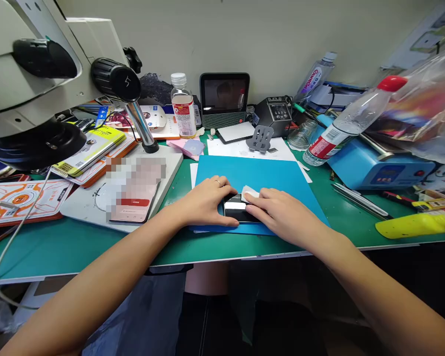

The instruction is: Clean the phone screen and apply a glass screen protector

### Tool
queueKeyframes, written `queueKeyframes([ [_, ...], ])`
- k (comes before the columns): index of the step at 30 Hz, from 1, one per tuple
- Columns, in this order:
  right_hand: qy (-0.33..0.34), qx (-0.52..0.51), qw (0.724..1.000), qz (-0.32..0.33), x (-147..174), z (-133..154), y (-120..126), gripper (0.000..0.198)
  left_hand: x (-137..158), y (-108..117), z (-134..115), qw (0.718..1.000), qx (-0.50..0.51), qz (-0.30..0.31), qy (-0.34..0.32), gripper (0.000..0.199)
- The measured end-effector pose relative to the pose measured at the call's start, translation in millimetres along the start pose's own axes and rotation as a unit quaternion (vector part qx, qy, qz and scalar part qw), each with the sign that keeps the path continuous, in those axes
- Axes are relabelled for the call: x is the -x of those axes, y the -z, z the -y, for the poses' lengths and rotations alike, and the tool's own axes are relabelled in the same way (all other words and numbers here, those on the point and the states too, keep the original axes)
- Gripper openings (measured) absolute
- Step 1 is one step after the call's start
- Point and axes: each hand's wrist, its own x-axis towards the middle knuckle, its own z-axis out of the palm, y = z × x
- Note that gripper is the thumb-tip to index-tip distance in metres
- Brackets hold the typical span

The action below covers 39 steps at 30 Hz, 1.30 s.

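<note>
A dark, glossy phone (234,212) lies flat on the blue mat (259,168), partly covered by both hands. My left hand (206,200) grips it from its left side, the thumb along the near edge and the curled fingers at the far edge. In my right hand (282,212) is a folded white wipe (249,192), pinched by the fingertips and touching the phone's face. The right palm covers the phone's right end. A second phone (135,198) with a lit screen rests on the microscope base (85,207) to the left.
The microscope (40,89) overhangs the left side. Behind the mat stand a small screen (225,96), a labelled bottle (183,111) and a grey stand (260,138). To the right are a red-capped bottle (346,126), a blue machine (381,163), tweezers (361,200) and a yellow bottle (411,225).
</note>
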Motion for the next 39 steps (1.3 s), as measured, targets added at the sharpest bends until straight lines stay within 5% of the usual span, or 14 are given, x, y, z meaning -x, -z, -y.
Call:
queueKeyframes([
  [8,0.008,0.013,0.998,-0.056,49.5,-9.3,-15.8,0.042,0.1,1.6,1.0,1.0,-0.004,0.001,0.007,0.068],
  [18,-0.022,0.015,0.999,-0.023,-6.4,6.9,-0.3,0.036,-0.1,0.7,-4.6,1.0,0.012,0.015,0.021,0.064],
  [27,-0.026,0.016,0.999,-0.019,63.0,9.8,-4.6,0.033,-1.4,-2.1,-4.0,0.999,0.01,0.021,0.03,0.066],
  [35,-0.069,-0.082,0.994,-0.004,18.3,-18.3,2.4,0.052,-1.4,0.8,-6.1,1.0,0.014,0.017,0.02,0.065],
  [39,-0.088,-0.114,0.989,-0.008,24.2,-22.0,-1.0,0.052,-1.6,1.8,-5.4,1.0,0.01,0.013,0.022,0.064],
])
